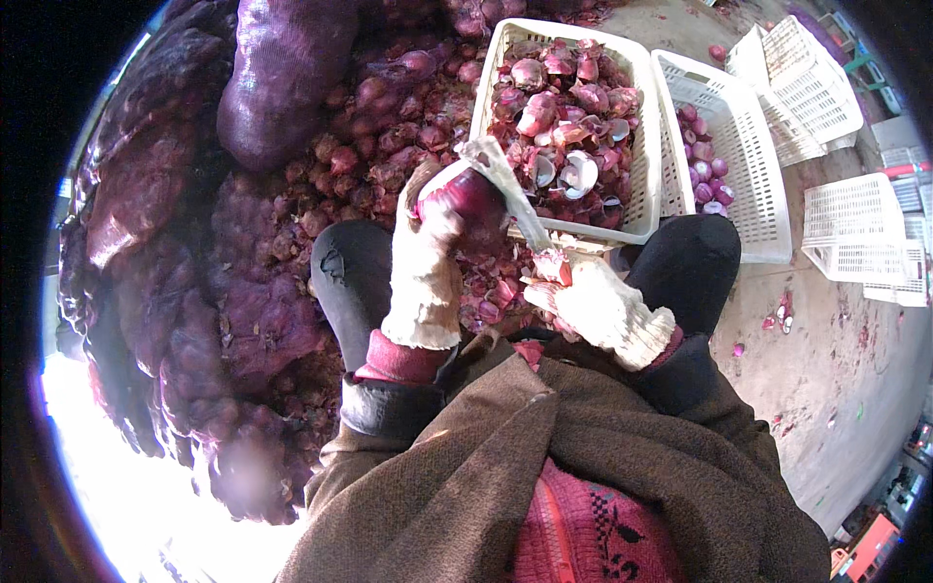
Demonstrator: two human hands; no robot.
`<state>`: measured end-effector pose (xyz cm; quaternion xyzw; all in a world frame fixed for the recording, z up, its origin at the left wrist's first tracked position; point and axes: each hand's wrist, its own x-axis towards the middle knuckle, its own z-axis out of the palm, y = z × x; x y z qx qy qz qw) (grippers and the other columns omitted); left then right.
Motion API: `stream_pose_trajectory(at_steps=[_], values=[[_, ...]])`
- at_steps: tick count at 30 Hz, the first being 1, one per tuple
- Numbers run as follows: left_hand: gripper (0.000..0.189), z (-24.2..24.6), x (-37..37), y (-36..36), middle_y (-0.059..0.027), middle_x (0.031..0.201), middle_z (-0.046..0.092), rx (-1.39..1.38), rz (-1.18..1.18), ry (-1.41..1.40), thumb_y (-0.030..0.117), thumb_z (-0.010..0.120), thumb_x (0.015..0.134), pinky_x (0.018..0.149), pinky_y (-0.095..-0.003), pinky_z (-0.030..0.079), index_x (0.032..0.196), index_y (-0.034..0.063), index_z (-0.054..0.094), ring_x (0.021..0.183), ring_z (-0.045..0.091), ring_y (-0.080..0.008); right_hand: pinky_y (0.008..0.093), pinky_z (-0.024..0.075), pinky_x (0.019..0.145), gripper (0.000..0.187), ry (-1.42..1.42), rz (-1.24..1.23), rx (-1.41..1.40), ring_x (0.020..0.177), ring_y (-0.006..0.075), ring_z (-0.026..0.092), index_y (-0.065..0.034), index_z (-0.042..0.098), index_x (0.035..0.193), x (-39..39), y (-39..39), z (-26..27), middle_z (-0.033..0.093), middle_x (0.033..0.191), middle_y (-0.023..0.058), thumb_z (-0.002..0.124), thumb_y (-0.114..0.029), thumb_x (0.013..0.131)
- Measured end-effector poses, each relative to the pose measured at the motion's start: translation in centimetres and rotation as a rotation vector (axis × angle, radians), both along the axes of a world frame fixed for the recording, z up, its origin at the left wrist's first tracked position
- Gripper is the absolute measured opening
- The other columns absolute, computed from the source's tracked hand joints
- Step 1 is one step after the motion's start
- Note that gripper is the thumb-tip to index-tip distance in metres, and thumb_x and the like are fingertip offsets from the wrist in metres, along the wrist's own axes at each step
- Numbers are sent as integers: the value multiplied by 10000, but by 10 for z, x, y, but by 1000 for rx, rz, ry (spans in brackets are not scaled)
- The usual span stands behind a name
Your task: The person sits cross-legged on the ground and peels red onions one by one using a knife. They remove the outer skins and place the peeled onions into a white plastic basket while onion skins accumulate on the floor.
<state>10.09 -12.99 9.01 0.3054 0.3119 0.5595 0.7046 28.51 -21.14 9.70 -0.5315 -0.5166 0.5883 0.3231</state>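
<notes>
In the head view my left hand, in a white knit glove, grips a red onion above the gap between my knees. My right hand, gloved the same way, is closed around the handle of a knife. The knife's pale, smeared blade slants up to the left and its tip end lies over the top of the onion. Just beyond my hands stands a white plastic crate full of onion skins and cut ends. A second white crate, to its right, holds several peeled onions.
Purple mesh sacks and a heap of loose unpeeled onions bank up at my left. More white crates stand stacked at the far right, with others nearer. Onion scraps dot the concrete floor.
</notes>
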Motion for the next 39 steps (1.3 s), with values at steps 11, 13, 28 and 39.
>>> stream_pose_trajectory(at_steps=[11, 13, 28, 39], values=[[629, -18, 6, -5, -116, 1138, 594, -149, -169, -199, 320, 712, 752, 848, -389, 532, 1271, 52, 476, 1024, 604, -256, 438, 464, 675, 276, -483, 83, 217, 795, 400, 600, 3, 549, 982, -12, 13, 6, 608, 834, 216, 612, -241, 869], [631, -17, 7, -4, -116, 1139, 593, -170, -173, -227, 312, 719, 747, 861, -401, 524, 1267, 51, 476, 1029, 601, -261, 422, 464, 666, 245, -479, 107, 245, 778, 374, 605, 0, 551, 981, -8, 16, 6, 611, 838, 202, 615, -209, 871], [935, 0, -5, 10, -216, 1251, 531, -57, -387, -244, 217, 864, 556, 956, -464, 484, 1327, -32, 397, 1129, 557, -348, 203, 353, 409, 159, 293, 47, -508, 493, 72, 473, -84, 556, 926, 25, 34, 46, 554, 690, 0, 638, -208, 870], [911, -3, 5, 10, -209, 1218, 554, -142, -406, -231, 232, 842, 560, 932, -469, 503, 1315, -37, 409, 1106, 574, -343, 204, 349, 422, 146, 202, 129, -138, 561, 80, 502, -89, 536, 909, 21, 24, 25, 556, 724, -1, 616, -207, 878]])
